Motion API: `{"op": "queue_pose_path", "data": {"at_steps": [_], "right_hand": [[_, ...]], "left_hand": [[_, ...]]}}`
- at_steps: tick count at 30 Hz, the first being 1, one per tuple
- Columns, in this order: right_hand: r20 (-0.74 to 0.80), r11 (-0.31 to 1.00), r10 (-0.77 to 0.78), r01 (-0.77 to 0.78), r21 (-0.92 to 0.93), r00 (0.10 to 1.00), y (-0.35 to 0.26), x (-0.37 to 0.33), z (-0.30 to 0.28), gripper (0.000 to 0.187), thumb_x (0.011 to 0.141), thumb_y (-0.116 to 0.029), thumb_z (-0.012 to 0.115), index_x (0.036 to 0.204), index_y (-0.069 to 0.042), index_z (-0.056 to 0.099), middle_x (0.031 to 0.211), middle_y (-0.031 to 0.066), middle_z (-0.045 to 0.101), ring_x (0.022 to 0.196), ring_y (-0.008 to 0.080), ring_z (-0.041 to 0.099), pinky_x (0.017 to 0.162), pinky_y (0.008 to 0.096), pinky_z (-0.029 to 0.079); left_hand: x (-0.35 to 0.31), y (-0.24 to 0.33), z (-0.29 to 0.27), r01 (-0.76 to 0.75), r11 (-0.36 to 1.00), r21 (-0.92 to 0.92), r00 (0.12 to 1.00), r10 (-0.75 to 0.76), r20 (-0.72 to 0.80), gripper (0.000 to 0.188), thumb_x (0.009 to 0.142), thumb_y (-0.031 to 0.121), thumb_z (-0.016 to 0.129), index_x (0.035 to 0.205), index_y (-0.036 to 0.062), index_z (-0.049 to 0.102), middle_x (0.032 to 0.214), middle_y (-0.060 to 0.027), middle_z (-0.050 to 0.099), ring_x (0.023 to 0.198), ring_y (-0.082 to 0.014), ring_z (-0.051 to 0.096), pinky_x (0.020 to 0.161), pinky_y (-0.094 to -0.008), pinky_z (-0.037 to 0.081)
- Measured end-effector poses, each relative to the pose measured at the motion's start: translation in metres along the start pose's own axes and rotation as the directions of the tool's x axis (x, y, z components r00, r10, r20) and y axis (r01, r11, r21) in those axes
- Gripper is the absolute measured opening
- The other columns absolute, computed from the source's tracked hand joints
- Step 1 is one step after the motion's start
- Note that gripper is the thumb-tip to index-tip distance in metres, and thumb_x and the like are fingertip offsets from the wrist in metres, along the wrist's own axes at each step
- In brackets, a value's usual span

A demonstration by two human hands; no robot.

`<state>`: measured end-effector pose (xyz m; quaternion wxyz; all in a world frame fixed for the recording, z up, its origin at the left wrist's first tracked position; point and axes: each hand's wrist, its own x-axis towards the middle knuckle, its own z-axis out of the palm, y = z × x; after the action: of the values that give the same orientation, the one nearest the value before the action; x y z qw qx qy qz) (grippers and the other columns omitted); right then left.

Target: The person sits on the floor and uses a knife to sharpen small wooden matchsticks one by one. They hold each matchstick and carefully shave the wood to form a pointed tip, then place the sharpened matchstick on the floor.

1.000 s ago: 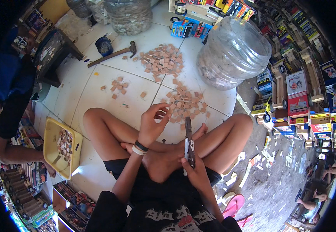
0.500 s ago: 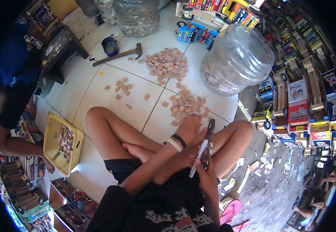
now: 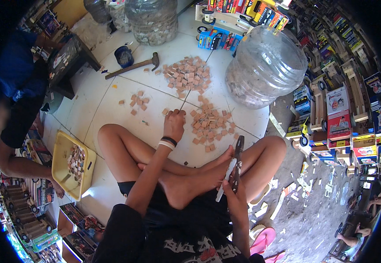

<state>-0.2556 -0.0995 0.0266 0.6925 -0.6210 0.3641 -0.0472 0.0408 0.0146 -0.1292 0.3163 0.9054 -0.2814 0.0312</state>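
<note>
My right hand point(image 3: 235, 197) is wrapped round a long, narrow two-armed tool point(image 3: 238, 160), one arm dark and the other whitish, held upright over my right thigh. Its exact kind does not show. My left hand point(image 3: 174, 125) reaches over the floor past my crossed legs, fingers closed together; whatever they pinch is too small to make out. Beside those fingers lies a single small brown square piece point(image 3: 165, 111). A pile of such square pieces point(image 3: 210, 125) is to the right of the hand, and a larger pile point(image 3: 187, 75) is farther off. Several more pieces point(image 3: 139, 101) are scattered leftward.
A hammer point(image 3: 133, 65) and a dark blue cup point(image 3: 124, 55) lie beyond the pieces. A clear plastic container point(image 3: 265, 65) stands far right. On the left are a yellow tub point(image 3: 89, 168) of small pieces and another person point(image 3: 17, 87). Toy trucks point(image 3: 337, 114) are stacked at right.
My left hand has moved left and away from the tool and the near pile, out to the floor left of that pile. My right hand keeps its hold on the tool.
</note>
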Motion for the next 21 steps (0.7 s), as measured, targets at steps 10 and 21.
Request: {"op": "queue_pose_path", "data": {"at_steps": [10,21], "right_hand": [[0.141,0.97,-0.062,0.093,-0.224,0.988,0.013,0.003,0.012,0.027,0.107,-0.017,0.063,0.126,0.001,0.061,0.104,0.0067,0.07,0.09,0.013,0.064,0.079,0.03,0.052],[0.17,0.921,-0.16,0.209,-0.328,0.972,0.009,0.002,0.03,0.028,0.105,-0.014,0.064,0.127,0.003,0.06,0.108,0.0148,0.072,0.095,0.0225,0.067,0.087,0.0353,0.053]], "left_hand": [[-0.037,0.096,-0.075,0.418,-0.036,-0.908,0.856,-0.318,0.407,0.029,0.103,0.015,0.07,0.127,0.0013,0.062,0.124,-0.0095,0.069,0.12,-0.0264,0.068,0.104,-0.0411,0.056],[-0.062,0.143,-0.101,0.414,-0.287,-0.864,0.79,-0.359,0.497,0.027,0.098,0.01,0.074,0.121,0.0038,0.062,0.126,-0.0131,0.072,0.116,-0.029,0.072,0.103,-0.0465,0.06]]}}
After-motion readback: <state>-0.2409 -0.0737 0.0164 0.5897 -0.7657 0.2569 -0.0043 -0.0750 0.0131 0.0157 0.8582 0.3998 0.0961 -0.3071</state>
